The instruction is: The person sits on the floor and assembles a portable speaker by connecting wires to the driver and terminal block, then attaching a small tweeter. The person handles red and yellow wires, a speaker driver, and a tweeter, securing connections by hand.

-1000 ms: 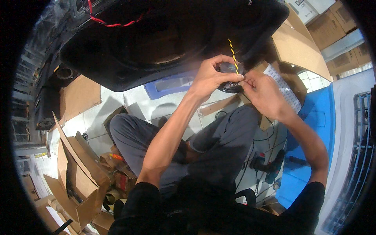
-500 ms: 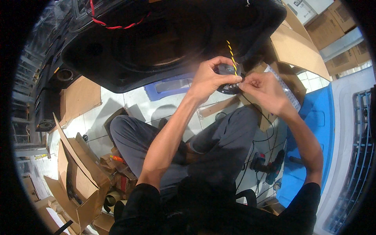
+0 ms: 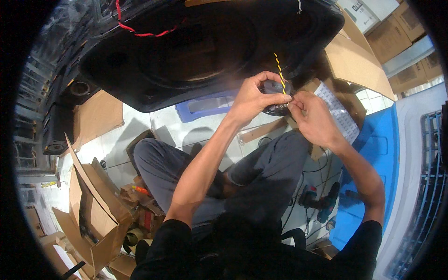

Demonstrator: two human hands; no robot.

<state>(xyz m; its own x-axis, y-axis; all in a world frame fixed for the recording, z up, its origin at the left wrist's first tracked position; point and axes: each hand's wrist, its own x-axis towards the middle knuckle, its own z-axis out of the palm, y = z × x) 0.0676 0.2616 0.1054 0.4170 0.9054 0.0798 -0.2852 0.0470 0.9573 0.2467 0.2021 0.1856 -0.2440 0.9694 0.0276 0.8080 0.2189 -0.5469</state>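
My left hand (image 3: pixel 252 97) is closed round a small round black speaker driver (image 3: pixel 276 87), thumb across its near side. A twisted yellow-and-black wire (image 3: pixel 279 69) comes down from the dark cabinet and passes over the driver to the thumb. At the driver's right rim, the fingers of my right hand (image 3: pixel 315 114) are pinched together at the wire's lower end; their tips hide that end. Small pale terminals show along the driver's near edge. The large black speaker cabinet (image 3: pixel 186 98) lies just beyond my hands, with a big round opening.
A red-and-black twisted wire (image 3: pixel 140 34) hangs over the cabinet's far left. Under my hands are a purple frame (image 3: pixel 186 113) and cardboard pieces. A cordless drill (image 3: pixel 329 200) and cables lie right of my crossed legs, beside a blue panel (image 3: pixel 373 154). Opened cardboard boxes (image 3: pixel 100 228) stand at left.
My right hand has shifted slightly down and right, its fingers still pinched at the driver's rim. The left hand keeps its hold, and the whole view has shifted a little.
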